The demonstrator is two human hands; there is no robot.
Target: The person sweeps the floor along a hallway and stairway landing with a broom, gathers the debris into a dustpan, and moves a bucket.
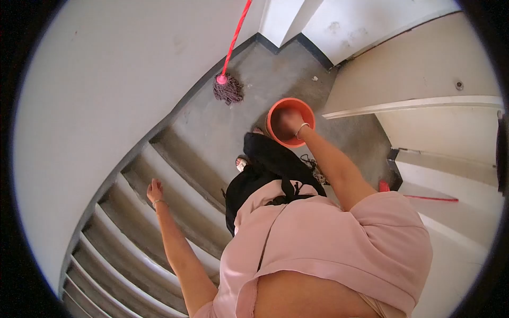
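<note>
My right hand (290, 121) reaches down into an orange bucket (311, 139) on the grey floor. It is blurred by motion, and its fingers and anything in them cannot be made out. A light bracelet circles that wrist. Over the stairs at the left hangs my left hand (155, 192), its fingers loosely bent and somewhat apart, with nothing visible in them. Beyond the bucket, a mop (228, 89) with dark strands rests on the floor by the wall, its red handle rising upward.
Grey steps (175, 199) descend along the left beside a pale curved wall (101, 79). A pale door (413, 66) stands at the right. Patterned strands lie by my leg, and a thin red stick (432, 199) is farther right.
</note>
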